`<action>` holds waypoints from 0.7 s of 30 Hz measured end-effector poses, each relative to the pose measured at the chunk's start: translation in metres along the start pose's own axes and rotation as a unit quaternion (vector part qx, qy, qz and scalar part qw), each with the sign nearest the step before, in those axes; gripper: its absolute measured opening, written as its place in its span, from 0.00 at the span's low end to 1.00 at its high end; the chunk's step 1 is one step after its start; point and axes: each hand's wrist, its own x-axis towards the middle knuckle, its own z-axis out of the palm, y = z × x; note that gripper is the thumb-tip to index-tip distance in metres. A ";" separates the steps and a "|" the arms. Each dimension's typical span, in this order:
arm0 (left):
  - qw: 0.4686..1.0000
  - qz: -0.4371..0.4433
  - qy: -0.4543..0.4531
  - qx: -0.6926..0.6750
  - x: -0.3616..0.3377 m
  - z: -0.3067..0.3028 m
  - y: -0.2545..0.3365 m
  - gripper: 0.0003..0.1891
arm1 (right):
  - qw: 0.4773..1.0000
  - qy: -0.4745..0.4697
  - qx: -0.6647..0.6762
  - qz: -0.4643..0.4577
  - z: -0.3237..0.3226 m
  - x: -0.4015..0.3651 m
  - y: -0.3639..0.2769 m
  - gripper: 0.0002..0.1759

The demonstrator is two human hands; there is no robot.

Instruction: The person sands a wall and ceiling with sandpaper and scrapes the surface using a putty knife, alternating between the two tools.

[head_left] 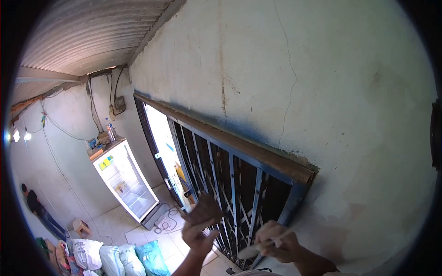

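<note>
My left hand (199,237) is closed round the lower part of a flat brown scraper-like piece (204,210), raised in front of the metal gate. To its right, my right hand (278,241) is closed on a thin tool (250,251) with a pale, flat end pointing down and left; its narrow handle sticks out at the upper right of the fist. Both hands are slightly blurred and apart from each other. Behind them is the dark folding gate (235,184) with blue bars, under a brown ledge (230,142).
A lit glass-door fridge (126,181) stands left of the doorway, with bottles (110,130) on top. Filled sacks (110,257) lie at the lower left. A person (41,211) stands by the far left wall near a small stool (82,227). A cracked wall (322,92) rises at right.
</note>
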 end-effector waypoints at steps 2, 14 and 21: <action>0.993 0.016 -0.022 0.115 0.038 -0.014 0.008 0.08 | 0.999 -0.032 -0.020 -0.011 -0.015 -0.004 -0.017 0.15; 0.981 0.184 0.034 0.053 0.248 0.044 0.009 0.24 | 0.994 -0.015 -0.084 0.067 -0.068 -0.042 -0.024 0.14; 0.965 0.254 0.008 0.067 0.329 0.115 0.013 0.23 | 0.993 -0.005 -0.080 0.092 -0.071 -0.050 -0.022 0.13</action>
